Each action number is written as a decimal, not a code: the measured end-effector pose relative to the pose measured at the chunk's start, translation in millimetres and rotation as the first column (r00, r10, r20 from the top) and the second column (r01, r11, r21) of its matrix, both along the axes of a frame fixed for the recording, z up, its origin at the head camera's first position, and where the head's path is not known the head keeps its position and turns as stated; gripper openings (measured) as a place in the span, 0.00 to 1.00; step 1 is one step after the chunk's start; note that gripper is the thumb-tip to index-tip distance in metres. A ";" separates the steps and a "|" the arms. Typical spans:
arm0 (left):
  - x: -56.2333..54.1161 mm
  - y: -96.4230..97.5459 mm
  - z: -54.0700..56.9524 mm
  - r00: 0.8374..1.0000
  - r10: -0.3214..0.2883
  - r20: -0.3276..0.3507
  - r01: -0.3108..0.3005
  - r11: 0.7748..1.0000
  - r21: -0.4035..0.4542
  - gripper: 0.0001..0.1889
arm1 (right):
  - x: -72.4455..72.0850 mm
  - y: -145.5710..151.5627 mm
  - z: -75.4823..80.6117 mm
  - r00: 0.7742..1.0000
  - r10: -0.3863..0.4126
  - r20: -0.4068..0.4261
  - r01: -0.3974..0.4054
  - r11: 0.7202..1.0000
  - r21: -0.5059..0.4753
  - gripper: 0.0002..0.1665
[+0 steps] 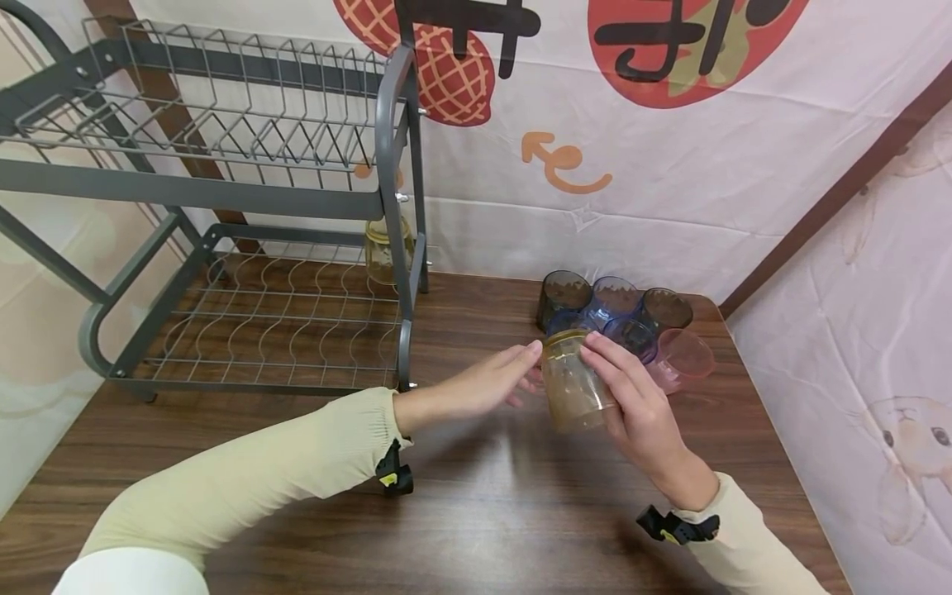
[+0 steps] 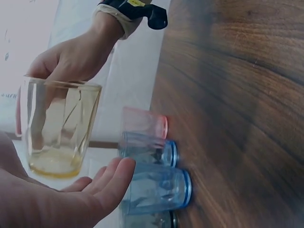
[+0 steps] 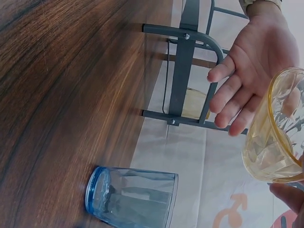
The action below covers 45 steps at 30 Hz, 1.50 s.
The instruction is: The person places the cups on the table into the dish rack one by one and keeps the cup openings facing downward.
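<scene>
A clear yellow glass (image 1: pixel 576 384) is held tilted above the table by my right hand (image 1: pixel 635 405), its fingers and thumb around the side. My left hand (image 1: pixel 491 380) is just left of the glass, fingers extended. In the right wrist view the left palm (image 3: pixel 259 57) faces the camera with nothing in it. The left wrist view shows the thick yellow end of the glass (image 2: pixel 57 161) close to the left hand (image 2: pixel 61 202). Whether the left fingertips touch it, I cannot tell.
Behind the held glass stand several tinted glasses: dark grey (image 1: pixel 563 297), blue (image 1: pixel 616 299) and pink (image 1: pixel 686 355). A two-tier grey dish rack (image 1: pixel 402 207) stands left, with another yellow glass (image 1: pixel 381 252) on its lower tier. A printed cloth (image 1: pixel 506 223) hangs behind the wooden table (image 1: pixel 476 512).
</scene>
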<state>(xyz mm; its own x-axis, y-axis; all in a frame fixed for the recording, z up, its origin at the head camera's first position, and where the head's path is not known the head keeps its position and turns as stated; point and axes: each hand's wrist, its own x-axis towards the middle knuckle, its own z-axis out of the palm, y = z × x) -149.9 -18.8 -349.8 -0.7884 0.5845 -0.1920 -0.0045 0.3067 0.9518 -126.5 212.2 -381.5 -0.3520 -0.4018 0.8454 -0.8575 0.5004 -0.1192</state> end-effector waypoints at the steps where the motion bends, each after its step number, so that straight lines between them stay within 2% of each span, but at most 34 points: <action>1: 0.3 1.1 -0.7 1.000 -0.005 0.002 0.005 1.000 0.009 0.31 | -0.2 -1.3 0.3 1.000 0.006 -0.013 -0.006 1.000 -0.001 0.18; 5: 1.6 5.1 -2.5 1.000 -0.008 0.022 0.007 0.999 0.043 0.32 | -0.4 -6.1 1.3 0.998 0.024 -0.056 -0.024 1.000 0.002 0.17; 11: 4.2 10.3 -1.4 0.998 0.026 0.063 -0.032 0.996 0.083 0.32 | 0.5 -9.2 0.1 0.997 0.016 -0.081 -0.014 1.000 0.021 0.17; 15: 6.5 13.5 -2.2 0.997 0.058 0.059 -0.062 0.996 0.059 0.32 | 1.2 -9.8 -3.0 0.998 0.019 -0.064 -0.016 0.999 0.046 0.17; 19: 7.5 15.0 -4.7 0.996 0.083 0.023 -0.083 0.996 -0.016 0.33 | 0.9 -10.8 -6.5 0.998 0.041 -0.051 -0.038 0.998 0.051 0.18; 22: 7.8 15.3 -5.0 0.994 0.107 -0.003 -0.107 0.994 -0.038 0.33 | 0.1 -11.4 -7.6 0.996 0.067 -0.053 -0.064 0.997 0.052 0.18; 33: 5.9 12.7 -5.0 0.987 0.155 -0.034 -0.155 0.988 -0.001 0.29 | -2.1 -10.5 -6.5 0.986 0.166 -0.009 -0.165 0.985 0.057 0.26; 39: 3.4 12.4 -6.3 0.987 0.160 -0.011 -0.159 0.987 0.034 0.27 | -3.0 -9.2 -5.7 0.977 0.211 -0.004 -0.210 0.975 0.074 0.27; 45: 0.6 9.5 -8.1 0.989 0.148 -0.011 -0.147 0.988 0.053 0.27 | -3.5 -7.3 -8.0 0.961 0.264 0.081 -0.271 0.958 0.094 0.30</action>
